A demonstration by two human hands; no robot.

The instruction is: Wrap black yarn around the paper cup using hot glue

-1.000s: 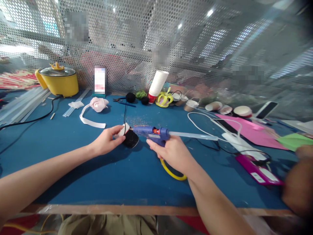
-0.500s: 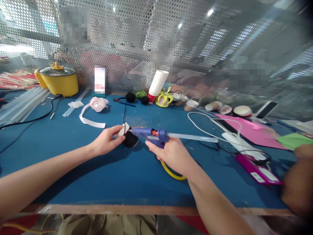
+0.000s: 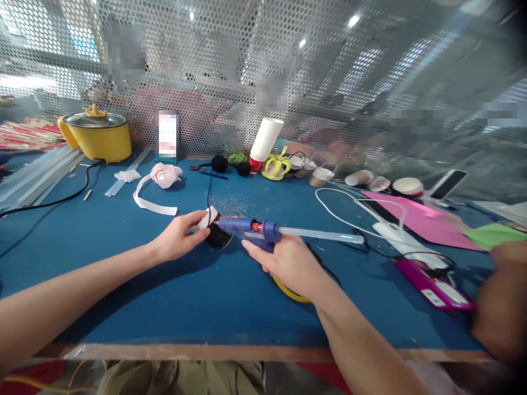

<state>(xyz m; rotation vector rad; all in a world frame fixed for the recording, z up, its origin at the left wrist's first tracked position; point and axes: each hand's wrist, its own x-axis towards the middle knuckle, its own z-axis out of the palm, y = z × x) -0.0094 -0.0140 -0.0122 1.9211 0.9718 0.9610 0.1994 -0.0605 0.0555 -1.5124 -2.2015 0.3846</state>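
Note:
My left hand is closed on the white end of a small paper cup, which lies tilted and is partly wrapped in black yarn. From the cup, a strand of black yarn runs back towards a black yarn ball. In my right hand is a blue hot glue gun, its handle gripped. The gun's nozzle points left and reaches the wrapped side of the cup; whether it touches cannot be made out. A long clear glue stick sticks out of its rear.
Beyond my hands stand a phone, a pale ribbon roll, a yellow pot and stacked paper cups. To the right are a purple power strip, a white cable and another person's arm. A yellow ring lies under my right wrist.
The glue gun has shifted slightly left, its nozzle now farther over the wrapped cup. My left hand and the cup have stayed almost still.

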